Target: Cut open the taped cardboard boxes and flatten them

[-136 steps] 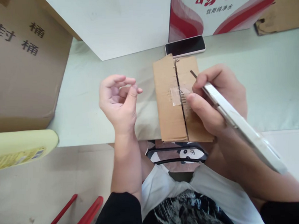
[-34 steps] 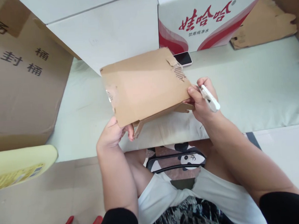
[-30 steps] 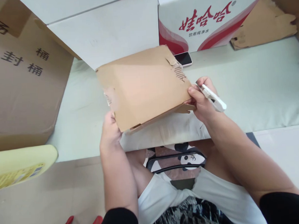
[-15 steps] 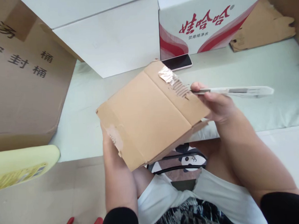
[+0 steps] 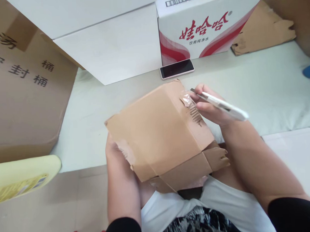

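A small brown cardboard box point(image 5: 155, 129) is held tilted above my lap, with its flaps partly opened out at the right and front. My left hand point(image 5: 111, 147) supports it at the left end; the fingers are hidden behind the cardboard. In my right hand point(image 5: 208, 105) is a white utility knife point(image 5: 226, 106), its blade pointing left. The blade tip is close to a strip of clear tape point(image 5: 186, 99) on the right flap, beside a torn, ridged patch. My right fingertips are at that tape; whether they pinch it I cannot tell.
A phone point(image 5: 177, 69) lies on the pale green cloth point(image 5: 261, 90). Behind it stand a white carton point(image 5: 116, 49) and a red-and-white water carton point(image 5: 202, 32). A large brown carton point(image 5: 22, 87) is at left, flattened cardboard point(image 5: 264, 31) at back right.
The box has come up off the cloth and moved nearer my body, turning as it tilts. The knife in my right hand has swung, and my right fingers have moved to the taped flap.
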Demonstrator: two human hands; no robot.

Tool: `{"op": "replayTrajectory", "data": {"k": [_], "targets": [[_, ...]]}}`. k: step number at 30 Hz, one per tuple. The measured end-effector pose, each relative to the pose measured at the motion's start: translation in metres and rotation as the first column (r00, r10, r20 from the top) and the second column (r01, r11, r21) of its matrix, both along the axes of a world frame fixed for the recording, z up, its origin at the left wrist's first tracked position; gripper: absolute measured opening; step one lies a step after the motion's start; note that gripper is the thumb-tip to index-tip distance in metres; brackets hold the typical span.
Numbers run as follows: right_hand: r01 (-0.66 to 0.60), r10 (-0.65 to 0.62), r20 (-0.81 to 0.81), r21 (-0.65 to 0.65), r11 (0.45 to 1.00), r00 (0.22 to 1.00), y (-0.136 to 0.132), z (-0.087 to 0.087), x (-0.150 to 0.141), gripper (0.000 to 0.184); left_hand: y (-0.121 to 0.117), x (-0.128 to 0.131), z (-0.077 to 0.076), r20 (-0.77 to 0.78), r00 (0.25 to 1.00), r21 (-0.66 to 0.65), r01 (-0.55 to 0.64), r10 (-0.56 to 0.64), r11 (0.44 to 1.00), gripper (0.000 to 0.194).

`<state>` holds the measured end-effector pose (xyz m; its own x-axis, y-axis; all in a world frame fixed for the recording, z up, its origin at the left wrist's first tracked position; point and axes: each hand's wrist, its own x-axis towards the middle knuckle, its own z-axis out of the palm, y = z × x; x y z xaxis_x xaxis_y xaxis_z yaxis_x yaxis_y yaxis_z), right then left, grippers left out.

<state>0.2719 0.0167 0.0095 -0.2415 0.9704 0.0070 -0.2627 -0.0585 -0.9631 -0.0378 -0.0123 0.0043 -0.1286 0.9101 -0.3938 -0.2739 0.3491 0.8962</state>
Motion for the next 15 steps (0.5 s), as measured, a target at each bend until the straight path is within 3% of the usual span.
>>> {"op": "replayTrajectory", "data": {"k": [6, 10, 12, 15], "targets": [[0.004, 0.001, 0.044, -0.097, 0.995, 0.999, -0.002, -0.006, -0.009, 0.064, 0.019, -0.014, -0.016, 0.157, 0.985, 0.025, -0.076, 0.071, 0.997, 0.030], [0.148, -0.147, 0.017, -0.081, 0.986, 0.989, -0.001, -0.005, -0.011, 0.065, 0.026, -0.018, -0.024, 0.209, 0.975, 0.129, -0.098, 0.070, 0.987, 0.060], [0.271, -0.271, 0.007, -0.047, 0.961, 0.963, 0.002, -0.005, -0.010, 0.062, 0.022, -0.017, -0.028, 0.193, 0.981, 0.124, -0.003, -0.021, 0.992, 0.072], [0.396, -0.397, -0.009, -0.034, 0.918, 0.918, 0.006, -0.005, -0.006, 0.053, 0.013, -0.013, -0.037, 0.126, 0.956, 0.044, 0.261, -0.264, 0.964, 0.076]]}}
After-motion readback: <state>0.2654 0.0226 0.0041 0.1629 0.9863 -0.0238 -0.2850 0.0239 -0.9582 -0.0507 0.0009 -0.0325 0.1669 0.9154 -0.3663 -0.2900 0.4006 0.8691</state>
